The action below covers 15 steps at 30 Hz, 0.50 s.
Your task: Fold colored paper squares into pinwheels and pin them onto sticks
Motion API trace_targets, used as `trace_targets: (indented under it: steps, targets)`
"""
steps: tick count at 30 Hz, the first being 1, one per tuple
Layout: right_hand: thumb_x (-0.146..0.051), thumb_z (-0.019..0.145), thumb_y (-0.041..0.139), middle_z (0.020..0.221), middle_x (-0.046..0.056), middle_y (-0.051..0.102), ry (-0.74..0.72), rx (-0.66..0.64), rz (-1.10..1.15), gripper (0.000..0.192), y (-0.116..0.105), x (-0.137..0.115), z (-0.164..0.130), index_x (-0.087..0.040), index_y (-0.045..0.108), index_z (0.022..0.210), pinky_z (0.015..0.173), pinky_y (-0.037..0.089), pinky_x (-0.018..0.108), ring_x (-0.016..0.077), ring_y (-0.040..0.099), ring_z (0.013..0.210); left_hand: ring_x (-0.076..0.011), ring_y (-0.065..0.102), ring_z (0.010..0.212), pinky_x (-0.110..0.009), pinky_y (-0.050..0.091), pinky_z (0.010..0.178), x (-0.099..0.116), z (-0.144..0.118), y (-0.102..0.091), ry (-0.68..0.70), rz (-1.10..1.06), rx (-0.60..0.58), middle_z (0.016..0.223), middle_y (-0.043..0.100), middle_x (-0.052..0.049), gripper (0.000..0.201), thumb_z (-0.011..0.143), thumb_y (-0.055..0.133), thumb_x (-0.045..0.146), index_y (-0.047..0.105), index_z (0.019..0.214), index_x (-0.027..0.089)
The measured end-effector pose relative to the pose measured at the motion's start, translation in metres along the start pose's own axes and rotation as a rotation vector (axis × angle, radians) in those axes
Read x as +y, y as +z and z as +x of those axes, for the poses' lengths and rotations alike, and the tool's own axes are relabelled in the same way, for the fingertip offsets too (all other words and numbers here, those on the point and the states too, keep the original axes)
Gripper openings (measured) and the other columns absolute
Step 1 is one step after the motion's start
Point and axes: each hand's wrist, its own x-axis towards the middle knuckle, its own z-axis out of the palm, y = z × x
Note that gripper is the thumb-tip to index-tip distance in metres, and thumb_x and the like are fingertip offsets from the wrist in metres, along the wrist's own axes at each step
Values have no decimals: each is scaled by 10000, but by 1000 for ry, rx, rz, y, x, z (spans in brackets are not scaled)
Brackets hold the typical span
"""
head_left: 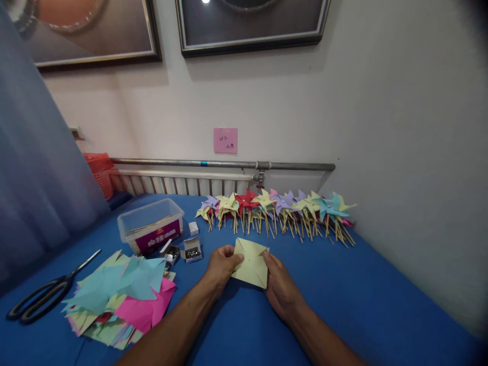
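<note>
A pale yellow paper square (248,268) with diagonal cuts from its corners and a small mark at its centre is held up above the blue table cover. My left hand (223,263) pinches its left edge between thumb and fingers. On the opposite edge, my right hand (280,284) grips the paper, its fingers mostly behind the sheet. To the left lies a pile of cut paper sheets (110,287) in blue, pink and pale green. Two small open boxes of metal pins, a nearer one (193,251) and another (172,253), sit beyond my left hand.
Finished paper pinwheels on sticks (284,203) lie in a row along the back. A clear plastic tub (150,226) holds thin sticks, beside a small white box (193,228). Black-handled scissors (53,292) rest far left. A radiator (183,183) and pipe run along the wall.
</note>
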Motion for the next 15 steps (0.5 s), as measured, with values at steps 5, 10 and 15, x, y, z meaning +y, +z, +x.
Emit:
trace_targets:
  steps: [5,10,15]
  targets:
    - [-399,717,819,973,83,777,7,-47,-49,482,5,-5,-4,-186,676,1125,841,553,399,283,714,951,-135,572,509,-253,427,534,2,1,0,-29,-100,30,609,675,-31,371,493,847,345,622,696,132]
    - [-382,708,827,935,86,783,18,-35,-72,451,3,-5,-2,-177,700,1089,856,549,411,285,721,929,-128,564,502,-253,426,531,-2,3,0,-30,-95,20,621,683,-36,372,505,843,358,622,698,130]
    - [-342,667,849,918,102,786,48,-14,-130,433,-2,0,2,-152,717,1033,837,552,418,289,734,866,-114,535,478,-245,416,513,-1,0,2,-5,-61,-13,576,648,-8,358,505,838,361,623,680,135]
